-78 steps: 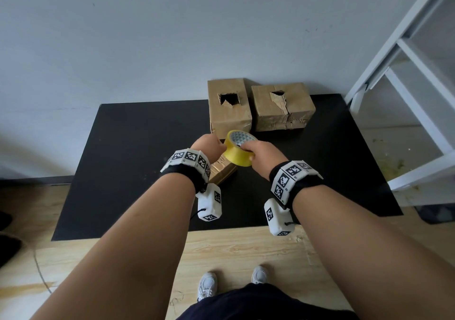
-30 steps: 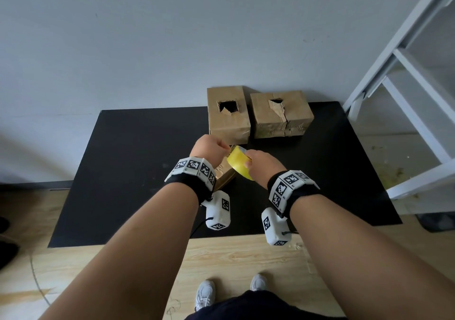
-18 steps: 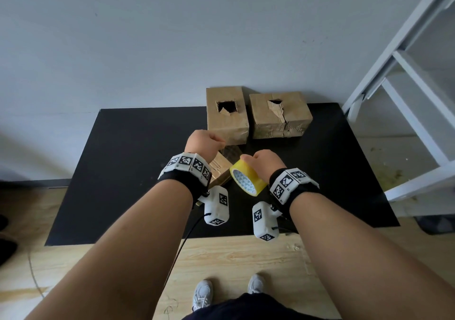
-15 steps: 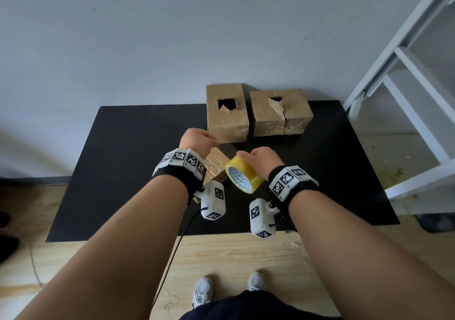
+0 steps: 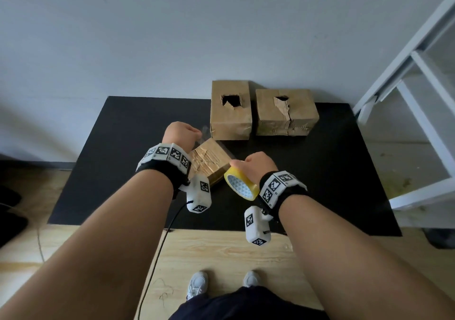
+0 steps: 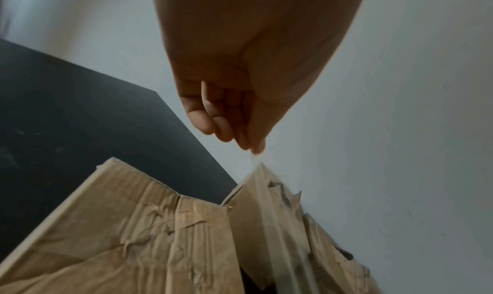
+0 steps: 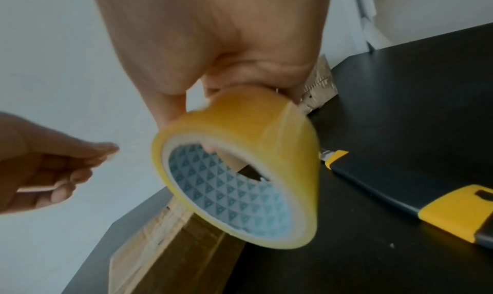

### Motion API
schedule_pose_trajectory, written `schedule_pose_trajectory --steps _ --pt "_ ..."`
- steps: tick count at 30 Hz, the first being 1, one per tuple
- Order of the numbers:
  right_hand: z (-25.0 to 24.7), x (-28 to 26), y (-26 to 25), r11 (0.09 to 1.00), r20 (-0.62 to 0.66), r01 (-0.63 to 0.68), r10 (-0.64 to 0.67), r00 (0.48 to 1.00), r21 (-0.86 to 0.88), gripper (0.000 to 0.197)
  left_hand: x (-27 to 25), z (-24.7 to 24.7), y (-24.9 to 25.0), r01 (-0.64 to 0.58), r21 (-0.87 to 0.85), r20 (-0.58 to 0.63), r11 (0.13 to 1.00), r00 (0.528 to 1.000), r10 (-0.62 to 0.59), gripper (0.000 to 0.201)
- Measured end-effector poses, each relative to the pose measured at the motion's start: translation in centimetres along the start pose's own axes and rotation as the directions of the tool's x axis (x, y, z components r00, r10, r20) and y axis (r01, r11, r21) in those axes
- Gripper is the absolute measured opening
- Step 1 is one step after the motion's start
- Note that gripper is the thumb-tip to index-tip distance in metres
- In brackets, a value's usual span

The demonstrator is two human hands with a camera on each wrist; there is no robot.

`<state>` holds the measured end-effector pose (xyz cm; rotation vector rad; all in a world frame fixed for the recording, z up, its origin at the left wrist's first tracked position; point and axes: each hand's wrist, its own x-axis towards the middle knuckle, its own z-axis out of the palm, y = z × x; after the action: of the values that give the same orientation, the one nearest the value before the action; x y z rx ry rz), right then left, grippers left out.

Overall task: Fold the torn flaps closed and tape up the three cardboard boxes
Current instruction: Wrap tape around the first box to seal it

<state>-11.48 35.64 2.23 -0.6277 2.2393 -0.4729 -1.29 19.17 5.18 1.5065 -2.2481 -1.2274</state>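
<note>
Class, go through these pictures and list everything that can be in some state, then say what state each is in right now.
Left hand: pinches the free tape end.
Right hand: grips the tape roll.
Tape roll: lifted, a strip drawn out across the near box.
Near box: flaps down, crumpled, strip above it.
Back left box: torn hole open, untaped.
Back right box: torn flap raised, untaped.
Utility knife: lying on the table; blade state unclear.
</note>
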Motion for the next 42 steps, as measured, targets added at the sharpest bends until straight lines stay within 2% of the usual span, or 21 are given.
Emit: schedule_pose_trajectory --steps 3,5,9,13,15,18,23,28,34,38,42 --pt "0.2 0.2 -0.1 1.000 0.058 -0.007 0.006 0.998 0.019 0.050 -0.1 -0.1 -0.6 0.007 0.015 -0.030 1.000 1.000 -0.007 0.014" --pt "0.0 0.4 -0.5 0.998 0.071 -0.009 0.004 0.997 0.065 0.046 -0.1 -0.4 -1.3 0.034 0.023 -0.057 0.999 0.998 -0.033 0.014" --pt "0.2 0.6 -1.0 1.000 0.088 -0.016 0.018 0.996 -0.022 0.030 0.3 -1.0 -2.5 0.058 0.030 -0.099 0.998 0.994 -0.055 0.013" --pt "0.5 1.2 -1.3 0.997 0.058 -0.056 0.059 0.997 -0.060 0.036 1.2 -0.9 -2.4 0.060 0.015 -0.097 0.998 0.994 -0.059 0.012" --pt "0.3 1.2 -1.2 0.990 0.002 -0.138 0.138 0.990 -0.033 0.042 2.0 -0.9 -2.2 0.072 -0.006 -0.077 0.997 0.994 -0.072 0.013" --pt "-0.1 1.1 -1.4 0.972 -0.074 -0.214 0.207 0.976 -0.096 0.057 3.1 -0.8 -2.3 0.070 0.017 -0.018 0.997 0.997 -0.069 0.014" --pt "0.6 1.5 -1.5 0.960 -0.072 -0.277 0.274 0.959 -0.032 0.077 5.2 -0.6 -2.8 0.026 0.061 0.083 0.998 0.996 -0.031 0.020" --pt "1.6 1.7 -1.7 0.950 -0.109 -0.309 0.303 0.947 -0.049 0.074 6.9 -0.1 -2.7 -0.058 0.111 0.168 0.992 0.985 0.039 0.022" --pt "3.1 2.6 -2.1 0.930 -0.154 -0.356 0.340 0.928 -0.093 0.076 9.0 1.0 -3.7 -0.047 0.144 0.223 0.988 0.975 0.014 0.023" --pt "4.5 3.4 -2.3 0.922 -0.172 -0.371 0.350 0.921 -0.111 0.071 10.2 1.4 -4.9 -0.057 0.167 0.251 0.984 0.968 0.013 0.026" --pt "5.4 3.7 -2.1 0.898 -0.170 -0.434 0.417 0.893 -0.079 0.063 11.0 2.0 -5.7 -0.103 0.199 0.286 0.975 0.957 0.043 0.022"
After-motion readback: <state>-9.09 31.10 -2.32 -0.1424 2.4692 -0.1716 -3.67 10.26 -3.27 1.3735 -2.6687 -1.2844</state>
